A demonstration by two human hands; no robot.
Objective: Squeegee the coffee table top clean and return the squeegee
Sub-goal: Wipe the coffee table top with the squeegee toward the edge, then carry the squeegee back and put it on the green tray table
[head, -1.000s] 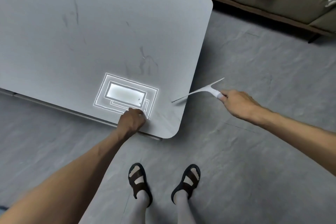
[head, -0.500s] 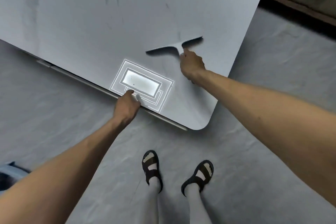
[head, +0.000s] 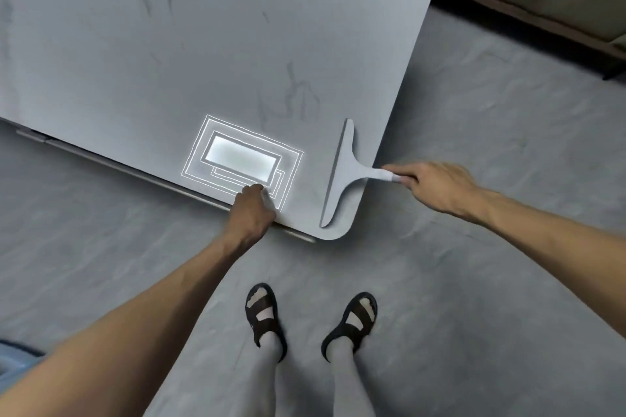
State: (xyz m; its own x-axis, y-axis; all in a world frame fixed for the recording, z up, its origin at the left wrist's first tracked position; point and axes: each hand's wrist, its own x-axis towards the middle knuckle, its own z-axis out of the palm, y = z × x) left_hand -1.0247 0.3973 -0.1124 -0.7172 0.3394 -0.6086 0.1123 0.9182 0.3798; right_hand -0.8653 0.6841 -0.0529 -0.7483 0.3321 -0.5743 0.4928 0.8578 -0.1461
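Right hand point(head: 437, 188): closed round the end of the squeegee point(head: 342, 173) handle, just off the table's end edge.
Squeegee: blade on the table point(head: 203, 44) top by its near corner, between the two hands; handle overhung the edge toward the right hand.
Left hand point(head: 252, 213): rested on the table's near edge, left of the blade; its grip could not be told.
Change: half a second before, the blade lay farther in; it had since been drawn to the end edge.
Meaning: one stroke judged nearly complete; dark streaks point(head: 298, 91) beyond the blade suggested further passes, the return not yet begun.
Containers: none in view.
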